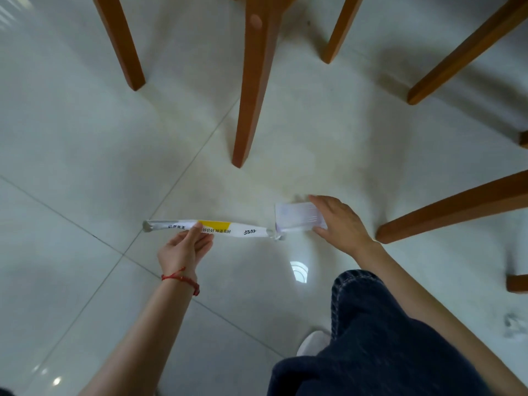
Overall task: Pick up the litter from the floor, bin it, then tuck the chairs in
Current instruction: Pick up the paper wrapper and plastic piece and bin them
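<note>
Left grip [185, 247] pinches the long white-and-yellow wrapper [217, 228] near its left end, thumb on top, strip running off rightward toward my other hand. Right grip [340, 224] is curled round a blurred white packet [297, 217], fingers over its far edge, thumb on the near edge; packet's left end sits just beside the wrapper's right end, low over the tiled floor [85, 138]. Beyond both grips stand wooden chair legs [254, 90], my jeans knee [371, 324] near the right forearm.
</note>
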